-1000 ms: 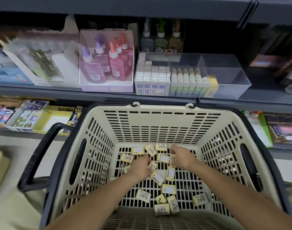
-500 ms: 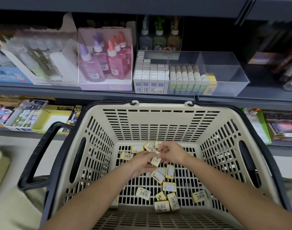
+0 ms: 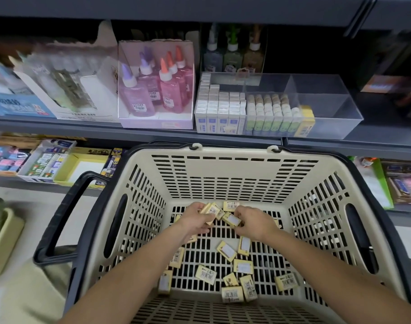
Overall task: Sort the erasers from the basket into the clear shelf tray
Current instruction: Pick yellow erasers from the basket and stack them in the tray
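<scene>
Several small yellow erasers with barcode labels lie scattered on the floor of a cream slatted basket. My left hand grips a small stack of erasers near the basket's far wall. My right hand pinches one yellow eraser right beside that stack. On the shelf above stands the clear shelf tray; its left part holds rows of white and green-labelled erasers, with one yellow eraser at the end of the row, and its right compartment holds nothing.
A pink box of glue bottles stands left of the tray, more bottles behind it. The basket's black handle sticks out on the left. Stationery boxes fill the lower shelf. A green container sits at far left.
Both hands have come together and lifted a little off the basket floor. My left hand now holds a stack of erasers, and my right hand has picked up one more beside it.
</scene>
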Action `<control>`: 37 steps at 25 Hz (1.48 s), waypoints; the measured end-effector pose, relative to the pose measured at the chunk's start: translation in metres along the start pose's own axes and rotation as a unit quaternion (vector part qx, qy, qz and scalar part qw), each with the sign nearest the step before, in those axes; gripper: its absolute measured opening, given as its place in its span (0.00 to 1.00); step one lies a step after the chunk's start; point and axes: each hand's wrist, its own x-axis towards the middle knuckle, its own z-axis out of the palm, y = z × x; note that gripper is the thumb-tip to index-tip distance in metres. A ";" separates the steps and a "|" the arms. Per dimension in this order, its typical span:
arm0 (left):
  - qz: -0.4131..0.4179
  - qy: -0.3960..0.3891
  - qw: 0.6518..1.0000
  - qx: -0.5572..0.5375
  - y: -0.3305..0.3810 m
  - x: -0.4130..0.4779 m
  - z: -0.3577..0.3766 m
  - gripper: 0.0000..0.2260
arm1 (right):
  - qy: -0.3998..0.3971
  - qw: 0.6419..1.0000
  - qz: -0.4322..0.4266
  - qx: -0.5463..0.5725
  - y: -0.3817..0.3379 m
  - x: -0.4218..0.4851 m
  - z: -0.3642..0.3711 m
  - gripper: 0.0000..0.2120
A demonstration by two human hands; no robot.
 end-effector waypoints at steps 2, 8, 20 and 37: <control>0.018 0.007 1.000 0.014 0.003 -0.002 0.001 0.18 | 0.007 0.994 0.000 0.113 0.001 -0.001 -0.014 0.06; 0.053 -0.104 0.990 -0.081 0.028 -0.020 0.016 0.15 | -0.023 0.957 -0.033 0.288 -0.011 -0.010 -0.070 0.08; 0.246 -0.129 0.960 -0.023 0.118 -0.071 0.052 0.16 | 0.089 0.952 -0.119 0.268 0.017 -0.071 -0.185 0.06; 0.338 -0.016 0.941 -0.025 0.188 -0.060 0.068 0.19 | 0.334 0.941 -0.015 0.058 0.078 0.006 -0.279 0.10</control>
